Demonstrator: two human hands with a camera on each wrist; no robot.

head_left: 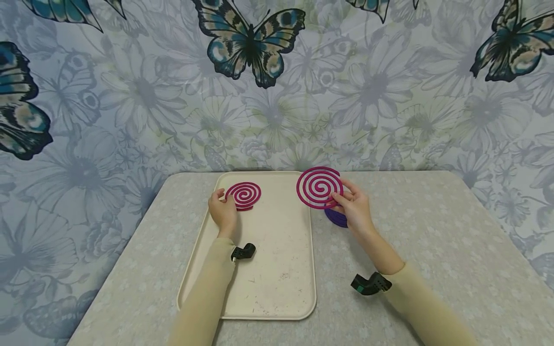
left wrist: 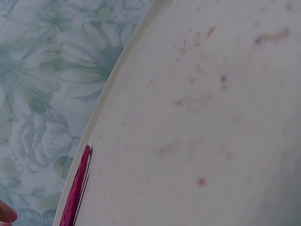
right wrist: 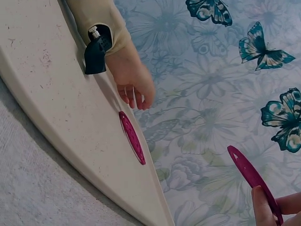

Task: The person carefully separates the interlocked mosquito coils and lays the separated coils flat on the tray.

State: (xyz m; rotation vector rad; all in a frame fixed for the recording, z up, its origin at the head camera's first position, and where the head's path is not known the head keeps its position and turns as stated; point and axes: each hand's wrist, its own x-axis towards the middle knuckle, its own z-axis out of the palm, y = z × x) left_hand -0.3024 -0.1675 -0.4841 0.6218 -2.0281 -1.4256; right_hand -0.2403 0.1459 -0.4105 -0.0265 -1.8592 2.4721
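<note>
Your work surface is a pale grey mottled table, its far edge set against a patterned wall covering of grey flowers and teal-and-cream butterflies. A cream tray lies on the table left of centre, its far rim near the wall covering. Specks and smears, reddish and dark, mark its floor.

The tray has rounded corners and a low raised rim. Its floor runs from the far coil toward you, and the tabletop extends widely to your right.

One magenta coil lies flat on the tray at the far left, close to the rim. A second, the raised coil, is clamped between the thumb and fingers of your right hand, tilted up over the tray's far right corner. Your left hand is beside the lying coil, fingers loosely bent and apart from it in the right wrist view.

Both magenta pieces are thin, flat spirals with gaps between the turns. A purple coil sits just right of the tray, partly hidden. Your cream sleeves carry black wrist devices.
</note>
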